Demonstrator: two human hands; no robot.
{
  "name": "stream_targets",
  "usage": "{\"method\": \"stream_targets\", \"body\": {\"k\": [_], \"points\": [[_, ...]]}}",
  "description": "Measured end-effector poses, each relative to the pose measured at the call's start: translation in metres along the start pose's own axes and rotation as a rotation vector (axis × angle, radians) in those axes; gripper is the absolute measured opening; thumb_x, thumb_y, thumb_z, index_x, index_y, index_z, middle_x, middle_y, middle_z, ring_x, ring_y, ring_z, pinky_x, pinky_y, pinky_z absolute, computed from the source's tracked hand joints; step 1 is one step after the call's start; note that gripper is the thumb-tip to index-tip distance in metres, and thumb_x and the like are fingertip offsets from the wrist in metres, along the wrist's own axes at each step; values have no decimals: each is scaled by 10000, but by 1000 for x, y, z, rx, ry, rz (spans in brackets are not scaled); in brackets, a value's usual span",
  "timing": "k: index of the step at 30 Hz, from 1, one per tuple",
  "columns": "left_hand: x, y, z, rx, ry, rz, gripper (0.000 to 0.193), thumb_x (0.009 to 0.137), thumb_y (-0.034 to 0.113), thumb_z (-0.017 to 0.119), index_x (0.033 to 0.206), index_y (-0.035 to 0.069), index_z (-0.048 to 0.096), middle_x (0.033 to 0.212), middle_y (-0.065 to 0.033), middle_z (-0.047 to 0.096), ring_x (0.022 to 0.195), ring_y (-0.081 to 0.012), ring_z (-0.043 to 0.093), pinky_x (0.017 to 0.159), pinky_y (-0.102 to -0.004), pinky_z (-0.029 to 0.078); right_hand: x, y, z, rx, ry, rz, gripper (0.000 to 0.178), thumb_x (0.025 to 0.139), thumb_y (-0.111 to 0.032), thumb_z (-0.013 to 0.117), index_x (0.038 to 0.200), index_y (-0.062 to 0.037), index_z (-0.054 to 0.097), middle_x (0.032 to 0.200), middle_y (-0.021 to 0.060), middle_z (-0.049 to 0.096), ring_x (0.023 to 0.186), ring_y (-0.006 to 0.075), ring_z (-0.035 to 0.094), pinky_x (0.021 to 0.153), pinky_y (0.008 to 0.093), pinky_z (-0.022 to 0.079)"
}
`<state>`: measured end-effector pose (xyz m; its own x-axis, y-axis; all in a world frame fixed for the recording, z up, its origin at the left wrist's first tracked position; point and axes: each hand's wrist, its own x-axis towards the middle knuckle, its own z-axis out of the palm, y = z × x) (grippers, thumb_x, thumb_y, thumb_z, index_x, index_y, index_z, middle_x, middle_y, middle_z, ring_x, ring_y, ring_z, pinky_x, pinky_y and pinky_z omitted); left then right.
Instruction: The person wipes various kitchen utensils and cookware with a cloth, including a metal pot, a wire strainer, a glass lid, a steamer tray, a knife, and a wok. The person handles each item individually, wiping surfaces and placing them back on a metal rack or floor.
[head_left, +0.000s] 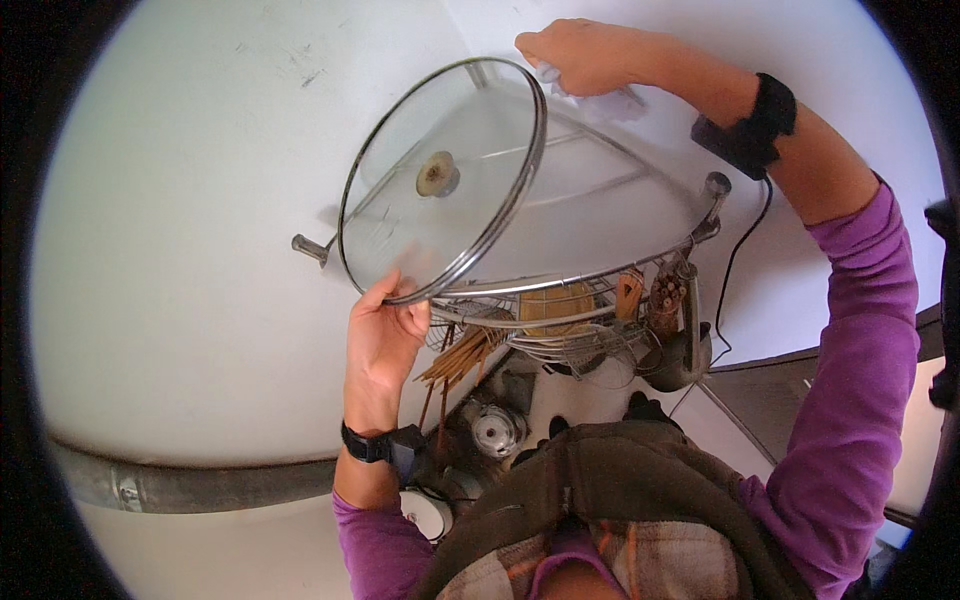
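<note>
Glass lid [438, 176] tilts, its apparent long axis slanting toward upper right.

Glass lid [443, 182] — round, clear, metal-rimmed, with a brownish knob [435, 173] at centre. Held up tilted, lower rim pinched by the left hand [384, 335], overlapping the left part of the corner rack [600, 215] in view. Pale cloth [548, 74] — bunched in the right hand [585, 58], near rack's far corner.
</note>
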<state>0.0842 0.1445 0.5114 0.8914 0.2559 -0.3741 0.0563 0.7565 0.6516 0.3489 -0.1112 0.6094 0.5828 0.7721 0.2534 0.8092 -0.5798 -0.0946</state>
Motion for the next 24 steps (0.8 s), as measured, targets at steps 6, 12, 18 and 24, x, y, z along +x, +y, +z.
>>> {"method": "stream_targets", "body": {"k": [6,12,18,24], "points": [[-1,3,5,2,21,-32,146,947,63,544,1062,-17,585,923,-85,643,841,-191,668,751,-311,613,-35,7,-3,-232,-57,71,218,761,-60,579,971,0,574,955,227,653,955,413,617,820,503,464],[-6,9,13,57,-70,-45,195,965,113,556,1106,-19,577,1066,-126,648,943,-228,666,789,-303,606,-42,13,-7,-134,65,63,197,768,-70,588,960,-28,579,897,219,655,913,404,625,782,494,464],[-13,12,20,204,-97,-1,337,980,268,575,1113,-39,538,1046,-185,643,952,-239,668,790,-284,605,-45,6,-8,-121,45,69,139,767,-70,607,897,-32,578,826,203,649,837,401,621,760,485,462],[-19,20,20,341,-115,-47,679,989,417,515,1339,-129,317,1260,-306,485,1048,-288,650,750,-302,615,-52,11,-10,-106,139,-45,164,773,-65,601,932,-27,592,830,206,652,807,399,621,748,471,462]]}}
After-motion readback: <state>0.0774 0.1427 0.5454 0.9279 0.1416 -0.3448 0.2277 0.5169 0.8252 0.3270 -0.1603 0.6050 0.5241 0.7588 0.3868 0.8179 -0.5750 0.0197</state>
